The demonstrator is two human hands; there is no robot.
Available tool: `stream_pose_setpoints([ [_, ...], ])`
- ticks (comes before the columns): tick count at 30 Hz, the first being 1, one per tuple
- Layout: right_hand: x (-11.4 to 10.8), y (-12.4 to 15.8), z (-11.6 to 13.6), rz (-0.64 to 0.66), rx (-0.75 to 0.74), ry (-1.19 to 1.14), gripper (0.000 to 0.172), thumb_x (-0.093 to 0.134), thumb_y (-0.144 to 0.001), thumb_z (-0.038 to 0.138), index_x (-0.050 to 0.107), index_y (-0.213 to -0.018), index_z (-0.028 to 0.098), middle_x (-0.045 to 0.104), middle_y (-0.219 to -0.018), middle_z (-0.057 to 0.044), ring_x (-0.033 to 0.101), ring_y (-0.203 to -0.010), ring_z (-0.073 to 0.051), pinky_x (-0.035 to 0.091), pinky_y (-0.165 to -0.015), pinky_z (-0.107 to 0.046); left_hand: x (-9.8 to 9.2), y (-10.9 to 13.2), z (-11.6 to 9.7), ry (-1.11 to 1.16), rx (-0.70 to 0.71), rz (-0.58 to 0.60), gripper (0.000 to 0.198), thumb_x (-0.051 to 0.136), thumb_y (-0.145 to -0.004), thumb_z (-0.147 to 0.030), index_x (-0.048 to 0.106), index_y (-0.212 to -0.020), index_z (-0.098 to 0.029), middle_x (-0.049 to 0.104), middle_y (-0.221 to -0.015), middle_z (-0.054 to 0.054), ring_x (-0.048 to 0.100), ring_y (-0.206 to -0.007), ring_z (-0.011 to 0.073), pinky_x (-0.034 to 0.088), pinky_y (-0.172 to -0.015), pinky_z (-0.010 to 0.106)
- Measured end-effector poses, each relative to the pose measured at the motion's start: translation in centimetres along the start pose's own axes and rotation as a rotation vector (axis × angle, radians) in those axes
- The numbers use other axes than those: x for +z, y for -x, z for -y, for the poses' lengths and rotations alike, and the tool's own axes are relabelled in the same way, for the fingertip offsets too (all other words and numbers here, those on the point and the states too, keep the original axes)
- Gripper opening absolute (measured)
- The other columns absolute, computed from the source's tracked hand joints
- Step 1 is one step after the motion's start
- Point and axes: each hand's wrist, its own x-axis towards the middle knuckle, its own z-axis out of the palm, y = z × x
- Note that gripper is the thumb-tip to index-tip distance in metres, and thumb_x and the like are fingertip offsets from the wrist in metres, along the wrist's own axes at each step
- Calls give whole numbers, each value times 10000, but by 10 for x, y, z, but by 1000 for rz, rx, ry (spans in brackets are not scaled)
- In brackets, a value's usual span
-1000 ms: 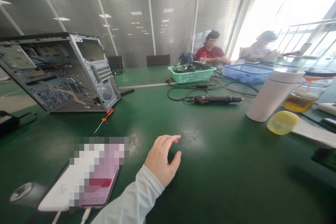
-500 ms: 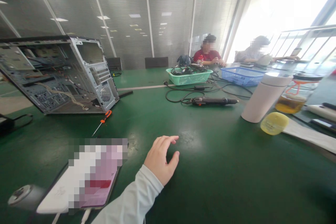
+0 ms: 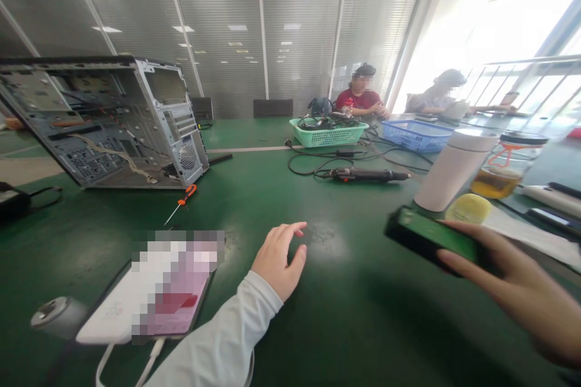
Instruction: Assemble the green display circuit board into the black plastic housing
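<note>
The right hand [image 3: 512,272] clamps a green-and-black block [image 3: 422,236] in its fingers above the green table [image 3: 340,302]; the left hand [image 3: 278,263] has thumb and fingers apart. Beyond the block, a yellow tub [image 3: 469,208] bears print too blurred to read.

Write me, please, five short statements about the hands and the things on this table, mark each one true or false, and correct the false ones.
1. The right hand holds a green-and-black object. True.
2. The left hand is gripping the black power tool. False: the left hand holds nothing, and the black power tool lies on the table.
3. The orange-handled screwdriver lies near the open computer case. True.
4. In this view, the blue basket is left of the green basket. False: the blue basket is on the right.
5. The green basket contains cables. True.
</note>
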Motion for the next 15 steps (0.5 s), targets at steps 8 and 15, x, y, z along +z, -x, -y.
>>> stream_pose_setpoints([
  [8, 125, -23, 76, 442, -445, -428, 366, 573, -819, 300, 500, -1150, 163, 495, -1087, -79, 484, -986, -207, 424, -895, -355, -2, -5, 1, 296, -242, -48, 386, 290, -804, -199, 553, -1079, -134, 615, -1077, 116, 547, -1059, 236, 394, -950, 435],
  [15, 130, -20, 56, 382, -510, -418, 350, 569, -874, 292, 468, -1193, 191, 480, -1085, -65, 468, -1001, -192, 401, -877, -317, -2, -4, -5, 296, -224, 40, 433, 397, -675, -149, 517, -1091, -134, 584, -1130, 129, 538, -1076, 260, 412, -934, 438],
])
